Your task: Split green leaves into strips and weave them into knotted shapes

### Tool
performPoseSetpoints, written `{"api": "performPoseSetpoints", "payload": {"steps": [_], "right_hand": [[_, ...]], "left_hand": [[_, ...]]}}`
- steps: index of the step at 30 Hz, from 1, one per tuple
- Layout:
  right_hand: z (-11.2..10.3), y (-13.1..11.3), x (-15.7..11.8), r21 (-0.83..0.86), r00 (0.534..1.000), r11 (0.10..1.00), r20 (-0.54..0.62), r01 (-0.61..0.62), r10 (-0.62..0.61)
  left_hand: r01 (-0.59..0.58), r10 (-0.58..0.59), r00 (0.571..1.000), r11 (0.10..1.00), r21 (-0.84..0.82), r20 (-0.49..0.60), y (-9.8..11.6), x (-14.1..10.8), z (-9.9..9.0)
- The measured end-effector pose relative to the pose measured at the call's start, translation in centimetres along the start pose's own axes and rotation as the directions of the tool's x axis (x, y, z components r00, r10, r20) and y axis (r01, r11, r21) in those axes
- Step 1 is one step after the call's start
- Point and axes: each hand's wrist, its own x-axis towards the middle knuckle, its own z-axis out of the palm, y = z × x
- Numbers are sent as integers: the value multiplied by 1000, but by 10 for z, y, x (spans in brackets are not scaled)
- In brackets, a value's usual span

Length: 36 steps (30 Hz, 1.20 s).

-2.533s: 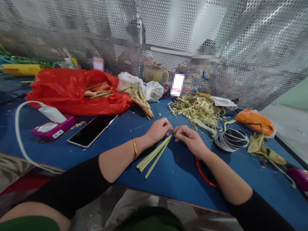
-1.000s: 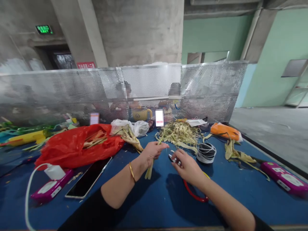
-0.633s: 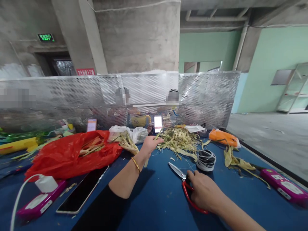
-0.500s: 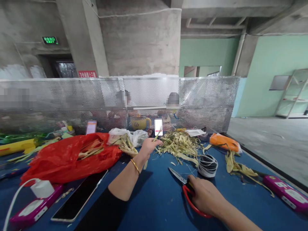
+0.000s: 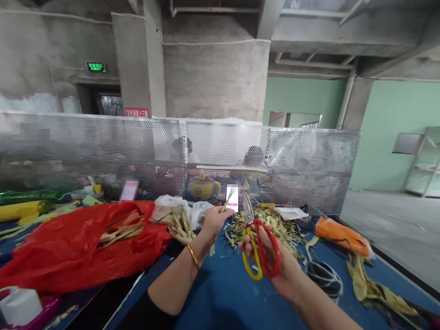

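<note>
My left hand (image 5: 216, 221), with a gold bangle at the wrist, is closed on a thin green husk strip (image 5: 226, 202) that points up from the fingers. In my right hand (image 5: 266, 247) is a pair of scissors (image 5: 257, 245) with one red and one yellow handle, blades upward. Behind the scissors lies a pile of shredded dry husk (image 5: 282, 229). A bundle of pale husks (image 5: 180, 227) rests left of my left hand, beside a clear plastic bag (image 5: 201, 213). A coil of cord (image 5: 325, 279) sits right of my right wrist.
A red plastic bag (image 5: 85, 245) with strips covers the left of the blue table (image 5: 216, 298). Nearby are a dark phone (image 5: 110, 300) and white charger (image 5: 21, 306). An orange packet (image 5: 343, 236) lies right. People sit behind a perforated metal screen (image 5: 223, 142).
My right hand has lifted the scissors off the table and turned the blades upward, closer to my left hand. The view has shifted. My left hand still grips the strip.
</note>
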Motion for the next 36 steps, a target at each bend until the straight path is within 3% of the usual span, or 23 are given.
{"api": "performPoseSetpoints", "payload": {"steps": [4,10,24,36], "right_hand": [[6,13,21,-32,999,999,33,-18,19],[-13,41,31,-170,997,982,-26,-81,77],[-11,36,29,-194,995,978,36,-80,89],[-9,26,29,-176,994,979,-56,-104,95]], "left_hand": [[-16,18,998,999,41,-65,-2,5,-10],[-55,75,988,987,149,-132,-4,11,-14],[-99,133,986,951,292,-97,-8,6,-4],[-116,117,993,942,314,13,-9,-6,10]]}}
